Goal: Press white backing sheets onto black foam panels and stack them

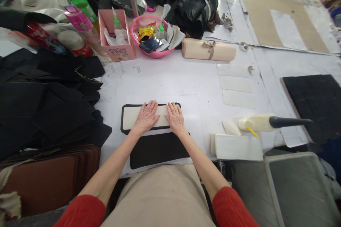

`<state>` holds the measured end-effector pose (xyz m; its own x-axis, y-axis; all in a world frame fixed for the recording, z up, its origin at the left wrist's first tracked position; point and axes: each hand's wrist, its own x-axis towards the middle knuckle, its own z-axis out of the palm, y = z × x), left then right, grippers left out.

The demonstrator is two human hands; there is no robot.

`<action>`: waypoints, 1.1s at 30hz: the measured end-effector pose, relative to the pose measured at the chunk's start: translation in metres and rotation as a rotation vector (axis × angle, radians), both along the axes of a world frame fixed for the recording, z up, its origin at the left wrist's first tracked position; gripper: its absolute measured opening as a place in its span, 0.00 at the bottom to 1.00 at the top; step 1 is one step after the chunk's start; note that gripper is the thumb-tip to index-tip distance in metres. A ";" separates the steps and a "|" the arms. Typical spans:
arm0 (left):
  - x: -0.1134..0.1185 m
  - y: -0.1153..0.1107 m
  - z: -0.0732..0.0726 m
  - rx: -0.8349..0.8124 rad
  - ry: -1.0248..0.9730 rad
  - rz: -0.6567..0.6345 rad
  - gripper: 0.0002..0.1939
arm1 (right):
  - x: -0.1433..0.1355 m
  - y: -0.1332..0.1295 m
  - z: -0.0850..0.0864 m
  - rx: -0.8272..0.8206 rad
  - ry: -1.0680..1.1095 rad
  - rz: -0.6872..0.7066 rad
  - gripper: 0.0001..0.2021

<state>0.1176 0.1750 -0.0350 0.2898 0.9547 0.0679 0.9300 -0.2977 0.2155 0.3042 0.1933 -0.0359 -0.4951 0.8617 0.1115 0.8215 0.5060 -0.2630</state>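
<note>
A cream rectangular panel (130,117) lies on a slightly larger black piece that shows as a dark border (122,120) around it. My left hand (147,116) rests flat on the panel near its middle, fingers stretched out. Toward its right end, my right hand (175,116) lies flat too, fingers extended and covering part of that end. Neither hand grips anything. Just below them, closer to my body, is a plain black rectangular piece (160,150), partly behind my right forearm.
Black sheets (45,110) and brown panels (45,181) pile up at left. A pink box (118,51) and pink basin (157,55) stand behind. At right are a stack of cream panels (239,147), a dark-handled brush (266,122) and a grey bin (298,184).
</note>
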 end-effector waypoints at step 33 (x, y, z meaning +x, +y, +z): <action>-0.042 -0.008 -0.008 -0.018 -0.017 0.219 0.29 | -0.080 -0.003 -0.015 -0.027 0.064 0.221 0.26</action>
<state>0.0756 0.1670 -0.0435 0.0747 0.9958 0.0533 0.9683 -0.0852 0.2347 0.2246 0.1901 -0.0513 -0.6647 0.7362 0.1275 0.6727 0.6639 -0.3267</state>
